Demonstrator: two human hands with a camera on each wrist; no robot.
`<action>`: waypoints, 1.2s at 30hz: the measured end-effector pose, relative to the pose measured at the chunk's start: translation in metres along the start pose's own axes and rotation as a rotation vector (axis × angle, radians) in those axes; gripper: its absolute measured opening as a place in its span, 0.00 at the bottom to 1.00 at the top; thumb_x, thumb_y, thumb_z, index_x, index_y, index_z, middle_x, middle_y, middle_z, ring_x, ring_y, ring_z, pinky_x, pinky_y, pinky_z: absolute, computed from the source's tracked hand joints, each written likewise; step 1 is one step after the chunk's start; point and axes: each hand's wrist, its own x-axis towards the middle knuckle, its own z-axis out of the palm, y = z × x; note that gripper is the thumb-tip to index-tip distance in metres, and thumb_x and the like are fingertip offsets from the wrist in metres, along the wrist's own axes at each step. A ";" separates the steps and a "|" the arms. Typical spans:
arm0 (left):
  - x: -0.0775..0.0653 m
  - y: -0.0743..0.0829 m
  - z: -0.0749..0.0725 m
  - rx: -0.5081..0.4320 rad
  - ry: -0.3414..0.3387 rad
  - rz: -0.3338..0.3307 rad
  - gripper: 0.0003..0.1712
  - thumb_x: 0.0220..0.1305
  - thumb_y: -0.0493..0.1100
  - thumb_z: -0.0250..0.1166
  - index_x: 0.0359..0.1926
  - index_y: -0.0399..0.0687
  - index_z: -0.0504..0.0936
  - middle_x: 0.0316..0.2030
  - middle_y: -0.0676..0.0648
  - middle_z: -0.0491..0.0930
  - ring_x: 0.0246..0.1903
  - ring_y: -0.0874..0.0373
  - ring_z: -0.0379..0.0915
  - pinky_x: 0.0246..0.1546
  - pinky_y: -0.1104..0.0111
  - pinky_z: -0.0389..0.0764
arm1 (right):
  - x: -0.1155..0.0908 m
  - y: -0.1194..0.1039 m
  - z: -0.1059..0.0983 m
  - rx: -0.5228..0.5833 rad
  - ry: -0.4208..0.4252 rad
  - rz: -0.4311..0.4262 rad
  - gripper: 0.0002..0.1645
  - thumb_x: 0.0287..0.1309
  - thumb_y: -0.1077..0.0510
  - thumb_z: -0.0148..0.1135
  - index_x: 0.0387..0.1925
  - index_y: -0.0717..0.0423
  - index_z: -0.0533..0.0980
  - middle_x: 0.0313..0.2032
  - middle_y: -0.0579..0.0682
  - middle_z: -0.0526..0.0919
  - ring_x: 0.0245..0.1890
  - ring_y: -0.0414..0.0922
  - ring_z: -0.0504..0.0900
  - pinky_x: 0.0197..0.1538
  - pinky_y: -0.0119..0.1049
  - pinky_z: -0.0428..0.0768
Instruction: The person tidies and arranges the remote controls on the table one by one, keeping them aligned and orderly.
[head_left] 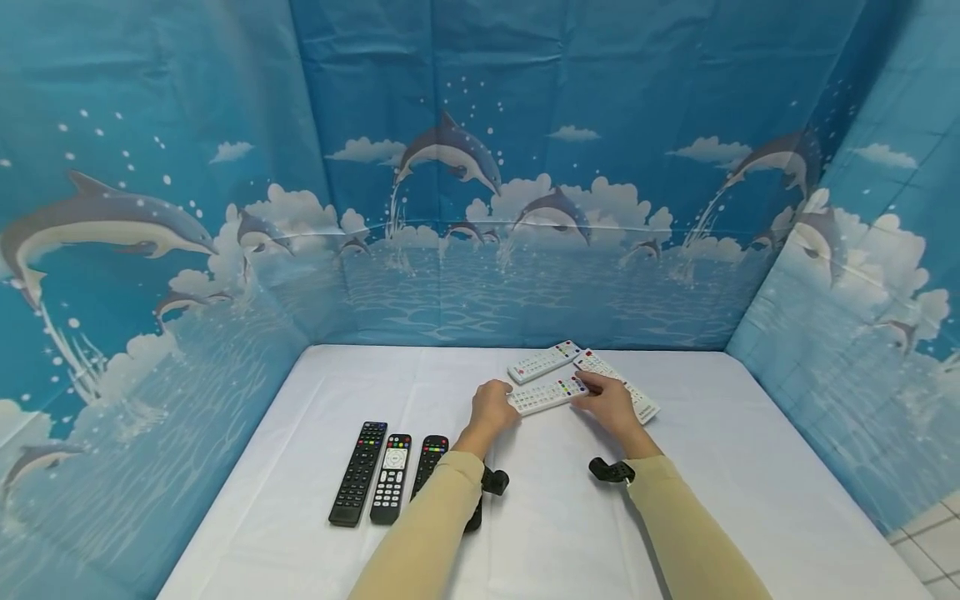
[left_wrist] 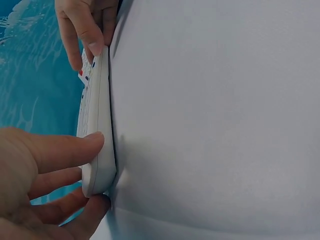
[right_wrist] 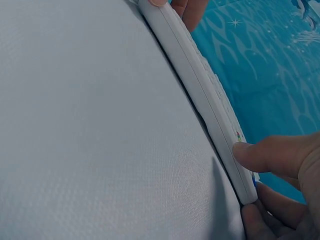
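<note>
A white remote control [head_left: 546, 397] lies nearly flat on the table, slightly slanted, between the two hands. My left hand [head_left: 492, 408] grips its left end, with the thumb on the near edge of the remote [left_wrist: 102, 122] and the fingers curled around the end. At the opposite end my right hand [head_left: 609, 407] pinches the remote [right_wrist: 202, 97], thumb on the near edge and fingers at the tip. Just behind it rests a second white remote [head_left: 543, 362]. A third white remote [head_left: 642, 403] lies at a slant, partly hidden behind the right hand.
Left of the arms, several black remotes stand in a row: a long one [head_left: 358, 475], one with a silver pad [head_left: 392, 479], and another [head_left: 432, 454]; the left forearm partly covers the rest. A blue dolphin-print curtain [head_left: 495, 275] borders the white-covered table [head_left: 555, 533].
</note>
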 end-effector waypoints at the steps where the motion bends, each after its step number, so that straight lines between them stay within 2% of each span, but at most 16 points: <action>1: 0.000 0.000 -0.001 -0.001 0.009 -0.002 0.31 0.46 0.33 0.80 0.55 0.35 0.84 0.52 0.40 0.83 0.53 0.43 0.77 0.56 0.56 0.77 | 0.000 0.000 0.001 -0.003 0.001 0.001 0.38 0.58 0.63 0.73 0.70 0.56 0.71 0.66 0.60 0.74 0.63 0.56 0.75 0.58 0.49 0.79; 5: -0.001 0.001 -0.003 -0.009 0.032 -0.011 0.31 0.44 0.33 0.81 0.53 0.32 0.84 0.52 0.38 0.83 0.53 0.42 0.77 0.55 0.55 0.78 | 0.000 -0.003 0.002 -0.011 0.011 0.019 0.37 0.58 0.63 0.73 0.69 0.56 0.72 0.65 0.59 0.75 0.62 0.57 0.75 0.58 0.50 0.78; 10: -0.003 0.003 -0.007 0.002 0.029 -0.011 0.34 0.43 0.33 0.82 0.54 0.31 0.83 0.53 0.37 0.83 0.54 0.42 0.78 0.55 0.56 0.79 | -0.001 -0.003 0.001 -0.030 0.058 0.056 0.37 0.57 0.62 0.73 0.68 0.54 0.73 0.63 0.58 0.78 0.60 0.57 0.76 0.56 0.52 0.79; 17: -0.008 0.000 -0.013 0.048 -0.026 0.076 0.34 0.45 0.35 0.82 0.56 0.33 0.83 0.54 0.39 0.82 0.55 0.46 0.78 0.53 0.58 0.80 | -0.006 0.003 -0.002 -0.014 0.106 0.059 0.33 0.57 0.63 0.74 0.65 0.57 0.76 0.59 0.59 0.81 0.58 0.56 0.78 0.55 0.51 0.80; 21: -0.012 -0.004 -0.017 0.024 -0.029 0.131 0.32 0.49 0.35 0.80 0.57 0.36 0.83 0.48 0.43 0.85 0.43 0.54 0.80 0.38 0.66 0.82 | -0.009 0.006 -0.003 0.003 0.104 0.063 0.33 0.58 0.61 0.74 0.65 0.55 0.76 0.59 0.58 0.81 0.58 0.54 0.79 0.56 0.48 0.80; 24: -0.014 -0.006 -0.021 -0.009 -0.010 0.166 0.31 0.52 0.37 0.79 0.59 0.38 0.83 0.37 0.47 0.83 0.31 0.59 0.75 0.27 0.69 0.76 | -0.011 0.004 -0.004 0.035 0.105 0.067 0.33 0.57 0.60 0.74 0.65 0.54 0.76 0.60 0.57 0.80 0.60 0.54 0.78 0.57 0.48 0.79; 26: -0.016 -0.006 -0.023 -0.034 0.012 0.184 0.32 0.53 0.39 0.79 0.60 0.39 0.82 0.33 0.50 0.81 0.28 0.61 0.72 0.25 0.70 0.73 | -0.012 0.001 -0.006 0.057 0.108 0.055 0.34 0.57 0.60 0.74 0.66 0.54 0.76 0.61 0.57 0.78 0.61 0.54 0.76 0.58 0.49 0.79; 32: -0.023 -0.005 -0.030 -0.075 0.100 0.259 0.33 0.51 0.43 0.81 0.59 0.40 0.83 0.40 0.49 0.84 0.38 0.60 0.79 0.34 0.70 0.80 | -0.013 -0.008 -0.012 0.097 0.132 -0.001 0.32 0.57 0.58 0.74 0.64 0.52 0.78 0.63 0.53 0.78 0.62 0.51 0.75 0.58 0.43 0.78; 36: -0.029 -0.006 -0.036 -0.114 0.130 0.299 0.32 0.52 0.45 0.81 0.58 0.41 0.84 0.43 0.47 0.84 0.42 0.58 0.82 0.39 0.70 0.83 | -0.018 -0.017 -0.015 0.118 0.121 -0.016 0.32 0.58 0.57 0.73 0.65 0.53 0.77 0.65 0.53 0.76 0.65 0.50 0.74 0.58 0.41 0.78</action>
